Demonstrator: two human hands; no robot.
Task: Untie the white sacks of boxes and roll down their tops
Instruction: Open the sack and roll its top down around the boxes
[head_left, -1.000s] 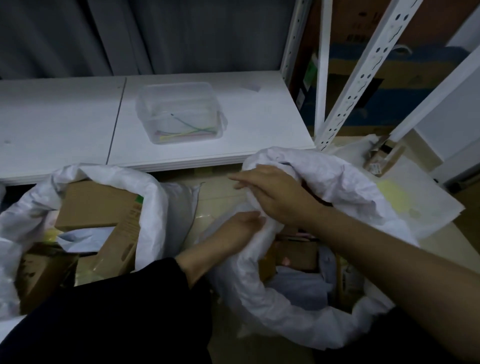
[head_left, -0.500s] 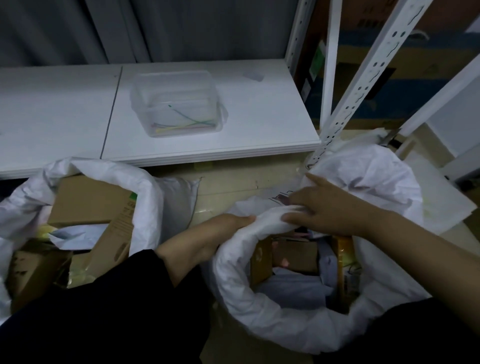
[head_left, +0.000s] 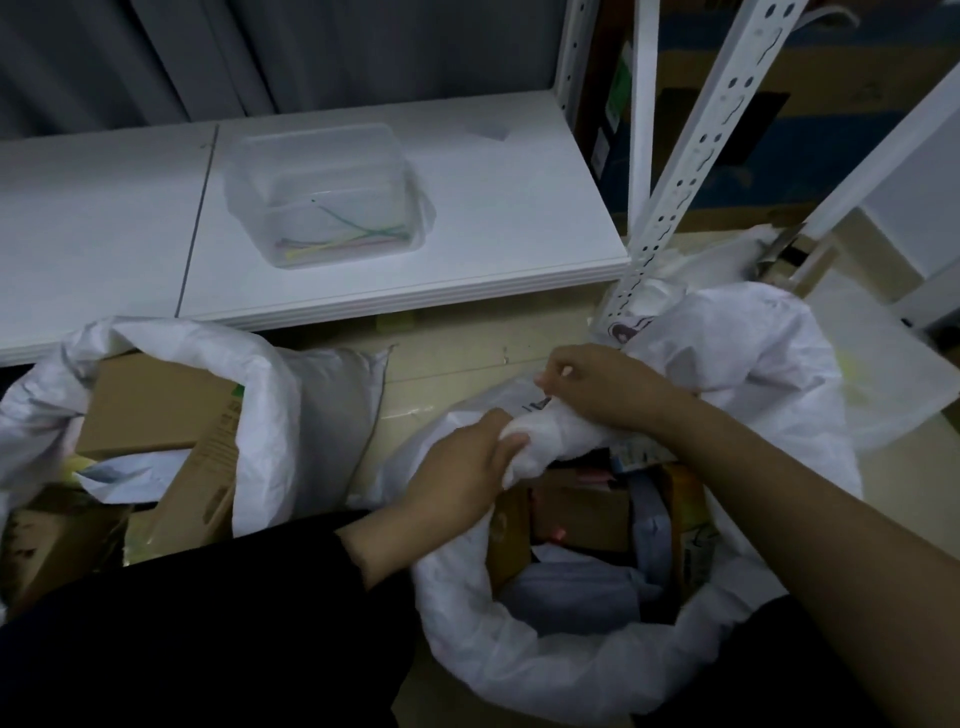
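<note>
Two white sacks of boxes stand on the floor. The right sack is open, its rim rolled into a thick band, with cardboard boxes showing inside. My left hand grips the far-left part of that rolled rim. My right hand pinches the same rim just to the right, at the sack's far side. The left sack also stands open with its top rolled down around brown boxes.
A low white shelf board runs across the back with a clear plastic tub holding several coloured ties. White perforated rack uprights rise at the right. More white sack material lies at the far right.
The right sack's far edge, raised high a second ago, has come down into a roll. Both hands have moved along the rim toward its far-left side.
</note>
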